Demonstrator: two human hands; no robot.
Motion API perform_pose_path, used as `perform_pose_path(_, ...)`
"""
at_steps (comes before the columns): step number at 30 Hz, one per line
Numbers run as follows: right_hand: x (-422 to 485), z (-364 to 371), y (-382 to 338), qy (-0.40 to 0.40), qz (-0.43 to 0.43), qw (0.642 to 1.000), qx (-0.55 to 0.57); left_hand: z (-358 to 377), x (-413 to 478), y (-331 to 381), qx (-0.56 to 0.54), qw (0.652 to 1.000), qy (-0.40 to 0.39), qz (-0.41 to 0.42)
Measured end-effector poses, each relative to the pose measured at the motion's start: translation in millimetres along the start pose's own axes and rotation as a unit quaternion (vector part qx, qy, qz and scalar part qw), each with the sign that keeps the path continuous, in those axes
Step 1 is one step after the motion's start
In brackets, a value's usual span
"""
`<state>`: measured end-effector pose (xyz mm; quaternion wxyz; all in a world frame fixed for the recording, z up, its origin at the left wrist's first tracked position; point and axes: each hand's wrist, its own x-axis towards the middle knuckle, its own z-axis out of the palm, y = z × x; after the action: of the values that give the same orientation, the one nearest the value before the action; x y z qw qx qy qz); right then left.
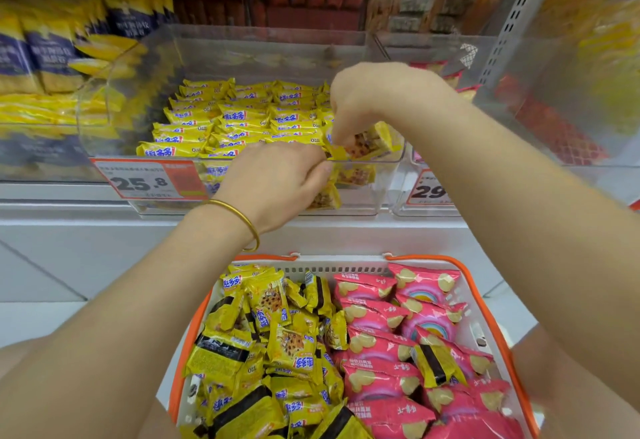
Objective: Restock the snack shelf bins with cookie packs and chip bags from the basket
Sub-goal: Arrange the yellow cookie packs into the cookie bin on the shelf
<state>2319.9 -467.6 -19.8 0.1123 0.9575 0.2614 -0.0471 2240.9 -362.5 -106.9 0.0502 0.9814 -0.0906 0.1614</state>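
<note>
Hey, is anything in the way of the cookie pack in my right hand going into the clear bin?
Nothing visible blocks it. The right hand pinches the cookie pack over the open front right corner of the clear bin, where only a few packs lie low. The left hand pinches its wrapper end.

Thin gold bangle [242, 220], bare forearms
</note>
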Motion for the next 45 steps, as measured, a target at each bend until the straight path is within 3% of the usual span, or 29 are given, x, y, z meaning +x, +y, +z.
perform_pose_path(3,8,3,0,-0.062,-0.026,0.997,-0.04,-2,1,1,-0.001,1.0,-0.003,-0.005)
perform_pose_path(6,15,12,5,-0.074,-0.065,0.991,-0.091,-3,2,0,-0.002,1.0,0.007,-0.007)
perform_pose_path(16,28,48,17,0.013,-0.124,0.978,-0.165,1,1,-1,0.001,0.999,0.036,0.001)
perform_pose_path(21,30,43,24,-0.001,-0.14,0.985,-0.101,1,-1,0,-0.004,0.999,0.044,0.009)
perform_pose_path(34,32,43,18,-0.065,-0.155,0.983,-0.073,5,-4,-6,-0.017,0.998,0.054,0.024)
perform_pose_path(36,20,36,22,-0.004,-0.149,0.987,-0.065,1,-8,-6,-0.034,0.996,0.07,0.034)
perform_pose_path(38,-4,30,24,0.119,-0.132,0.984,-0.007,-6,-14,-4,-0.04,0.992,0.109,0.054)
perform_pose_path(41,-53,41,18,0.268,-0.119,0.943,0.156,-17,-29,1,-0.069,0.989,0.115,0.055)
perform_pose_path(43,-78,67,9,0.28,-0.147,0.918,0.241,-15,-44,4,-0.072,0.995,0.058,0.041)
perform_pose_path(45,-91,109,-6,0.203,-0.154,0.921,0.293,-4,-59,2,-0.04,0.998,-0.036,0.032)
